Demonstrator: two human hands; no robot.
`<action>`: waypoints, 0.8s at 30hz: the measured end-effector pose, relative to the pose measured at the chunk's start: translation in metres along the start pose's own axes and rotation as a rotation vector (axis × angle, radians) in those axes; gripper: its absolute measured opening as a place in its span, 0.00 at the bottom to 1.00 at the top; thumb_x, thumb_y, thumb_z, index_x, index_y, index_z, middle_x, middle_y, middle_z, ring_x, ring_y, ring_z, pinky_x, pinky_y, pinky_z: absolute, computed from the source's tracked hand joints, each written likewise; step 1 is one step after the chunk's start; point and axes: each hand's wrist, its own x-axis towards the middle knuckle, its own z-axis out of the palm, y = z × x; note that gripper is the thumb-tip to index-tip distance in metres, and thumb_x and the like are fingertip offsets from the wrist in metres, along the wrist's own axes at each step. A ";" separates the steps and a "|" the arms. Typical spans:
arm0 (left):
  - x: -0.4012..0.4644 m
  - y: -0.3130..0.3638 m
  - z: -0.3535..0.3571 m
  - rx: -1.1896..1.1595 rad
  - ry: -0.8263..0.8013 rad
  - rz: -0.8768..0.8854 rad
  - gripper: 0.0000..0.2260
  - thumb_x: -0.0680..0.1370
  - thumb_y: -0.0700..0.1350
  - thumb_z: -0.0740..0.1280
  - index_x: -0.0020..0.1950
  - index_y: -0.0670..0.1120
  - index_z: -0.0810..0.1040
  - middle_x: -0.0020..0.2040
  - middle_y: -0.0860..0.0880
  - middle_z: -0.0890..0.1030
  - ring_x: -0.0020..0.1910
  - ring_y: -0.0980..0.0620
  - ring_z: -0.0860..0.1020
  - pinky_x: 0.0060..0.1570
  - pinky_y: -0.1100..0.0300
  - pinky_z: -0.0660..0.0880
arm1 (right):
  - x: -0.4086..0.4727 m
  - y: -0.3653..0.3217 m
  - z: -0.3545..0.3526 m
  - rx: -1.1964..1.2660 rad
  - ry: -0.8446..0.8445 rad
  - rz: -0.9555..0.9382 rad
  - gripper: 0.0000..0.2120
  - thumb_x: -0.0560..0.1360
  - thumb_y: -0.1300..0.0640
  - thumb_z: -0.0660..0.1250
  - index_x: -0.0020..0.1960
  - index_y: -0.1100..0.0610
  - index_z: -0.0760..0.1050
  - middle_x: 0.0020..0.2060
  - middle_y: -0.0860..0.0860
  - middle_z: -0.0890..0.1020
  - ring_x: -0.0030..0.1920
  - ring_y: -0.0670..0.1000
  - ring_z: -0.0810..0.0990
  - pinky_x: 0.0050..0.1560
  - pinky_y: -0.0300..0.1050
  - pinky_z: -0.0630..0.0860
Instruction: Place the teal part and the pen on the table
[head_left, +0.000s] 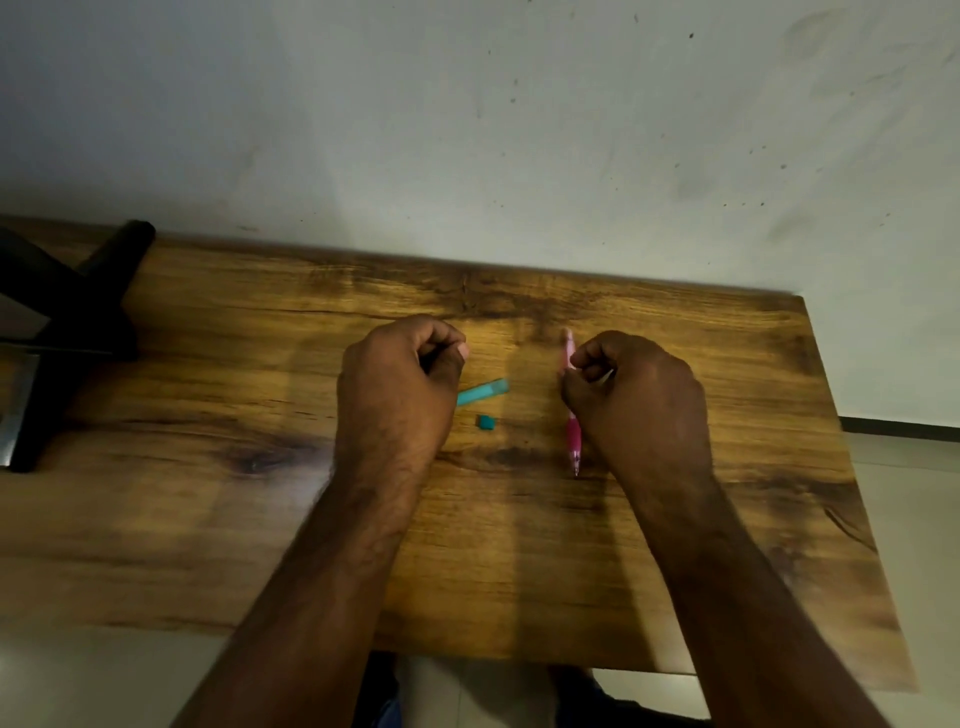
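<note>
A pink pen lies lengthwise on the wooden table, its tip toward me. My right hand is curled beside it, and the thumb crosses over the pen's middle and hides that part. My left hand is a loose fist to the left, with thumb and fingertips pressed together and nothing visible between them. Between the hands lie a teal tube, partly hidden under my left hand, and a small teal cap just in front of it.
A black stand sits at the table's far left corner. A pale wall runs right behind the table's far edge. The table's right edge drops to a tiled floor.
</note>
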 end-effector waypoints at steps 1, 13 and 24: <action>0.000 0.000 0.000 -0.001 0.005 -0.002 0.02 0.78 0.46 0.73 0.47 0.54 0.84 0.40 0.62 0.81 0.41 0.65 0.80 0.38 0.68 0.78 | -0.002 -0.004 0.001 -0.037 0.017 -0.065 0.04 0.75 0.48 0.74 0.47 0.47 0.81 0.44 0.44 0.82 0.44 0.49 0.81 0.43 0.48 0.79; 0.002 -0.002 0.000 0.007 0.009 -0.014 0.02 0.78 0.45 0.73 0.48 0.52 0.85 0.40 0.59 0.82 0.42 0.64 0.80 0.38 0.69 0.76 | -0.014 -0.027 0.018 -0.132 -0.282 -0.410 0.10 0.76 0.49 0.73 0.56 0.48 0.85 0.50 0.47 0.83 0.52 0.51 0.80 0.52 0.51 0.79; 0.000 -0.008 0.002 0.153 -0.086 0.003 0.05 0.78 0.44 0.73 0.47 0.54 0.84 0.42 0.60 0.81 0.42 0.66 0.77 0.40 0.69 0.73 | -0.018 -0.029 0.021 -0.054 -0.273 -0.382 0.05 0.72 0.56 0.75 0.47 0.50 0.82 0.45 0.46 0.82 0.45 0.49 0.80 0.47 0.46 0.78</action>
